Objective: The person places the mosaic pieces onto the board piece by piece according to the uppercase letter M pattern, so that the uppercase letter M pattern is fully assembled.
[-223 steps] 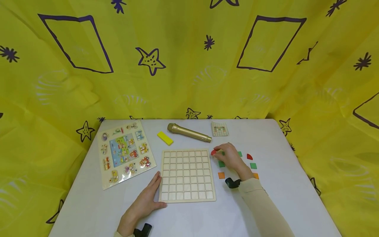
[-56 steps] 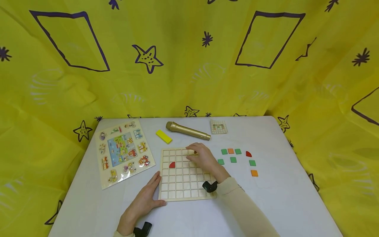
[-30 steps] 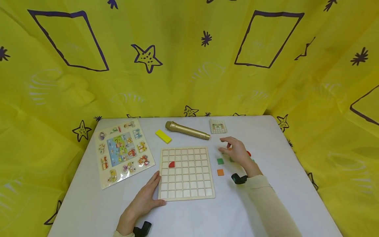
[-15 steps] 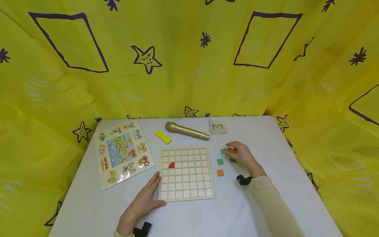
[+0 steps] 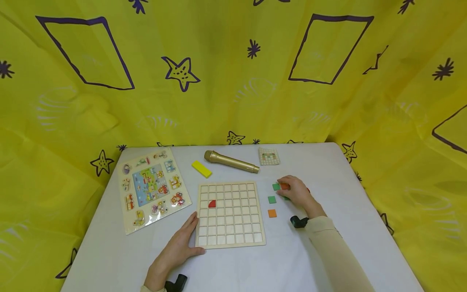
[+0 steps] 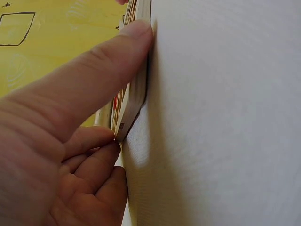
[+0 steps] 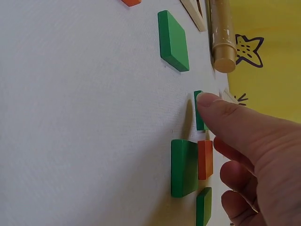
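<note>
My left hand (image 5: pixel 178 245) rests along the left edge of a pale wooden grid board (image 5: pixel 259 243). In the left wrist view its thumb (image 6: pixel 106 63) lies on the board's side, fingers at the corner. One red quarter-round tile (image 5: pixel 212 204) sits in a cell on the board's left. My right hand (image 5: pixel 297 192) is low over loose tiles, thumb and index finger around a green square tile (image 5: pixel 275 187). In the right wrist view the thumb tip overlaps that tile; the index fingertip is hidden, so I cannot tell if it is pinched. An orange tile (image 7: pixel 205 160) lies beside it.
Another green tile (image 5: pixel 272 200) and an orange tile (image 5: pixel 272 213) lie right of the board. Behind are a yellow block (image 5: pixel 202 169), a gold microphone (image 5: pixel 233 162) and a small pattern card (image 5: pixel 269 156). A picture puzzle board (image 5: pixel 157 217) lies on the left.
A red quarter-round tile has come onto the board since the oldest frame. The right hand went over the board, then back to the loose tiles. The left hand has stayed at the board's edge.
</note>
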Available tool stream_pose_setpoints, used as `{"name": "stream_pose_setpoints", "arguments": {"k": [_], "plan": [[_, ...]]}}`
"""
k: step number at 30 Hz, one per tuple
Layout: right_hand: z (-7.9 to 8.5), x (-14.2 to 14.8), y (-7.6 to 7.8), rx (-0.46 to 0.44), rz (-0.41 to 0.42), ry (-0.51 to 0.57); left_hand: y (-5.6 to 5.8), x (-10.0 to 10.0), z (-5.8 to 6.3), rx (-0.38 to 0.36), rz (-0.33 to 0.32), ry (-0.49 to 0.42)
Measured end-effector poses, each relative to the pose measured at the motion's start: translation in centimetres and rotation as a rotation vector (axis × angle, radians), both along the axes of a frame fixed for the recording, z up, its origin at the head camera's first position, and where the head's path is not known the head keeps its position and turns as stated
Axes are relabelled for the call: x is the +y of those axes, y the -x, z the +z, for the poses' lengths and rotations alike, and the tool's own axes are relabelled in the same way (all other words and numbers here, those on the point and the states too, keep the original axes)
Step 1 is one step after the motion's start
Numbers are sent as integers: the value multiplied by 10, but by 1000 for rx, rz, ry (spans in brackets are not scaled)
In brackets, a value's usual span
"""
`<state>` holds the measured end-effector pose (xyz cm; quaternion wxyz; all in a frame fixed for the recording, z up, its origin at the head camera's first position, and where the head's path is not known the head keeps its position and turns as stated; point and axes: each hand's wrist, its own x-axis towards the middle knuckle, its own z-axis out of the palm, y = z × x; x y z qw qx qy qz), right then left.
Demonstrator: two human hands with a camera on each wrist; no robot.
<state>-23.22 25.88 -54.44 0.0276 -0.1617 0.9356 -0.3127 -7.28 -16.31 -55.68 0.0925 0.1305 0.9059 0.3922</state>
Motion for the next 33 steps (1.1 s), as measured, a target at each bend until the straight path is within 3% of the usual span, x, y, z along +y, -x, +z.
{"name": "stream_pose_setpoints", "arguments": {"k": [8, 33], "plan": [[-5, -1, 2, 37, 22, -2, 0, 0, -1, 1, -1, -8], [-8, -7, 8, 27, 25, -39, 0, -1, -1, -1, -1, -10]]}}
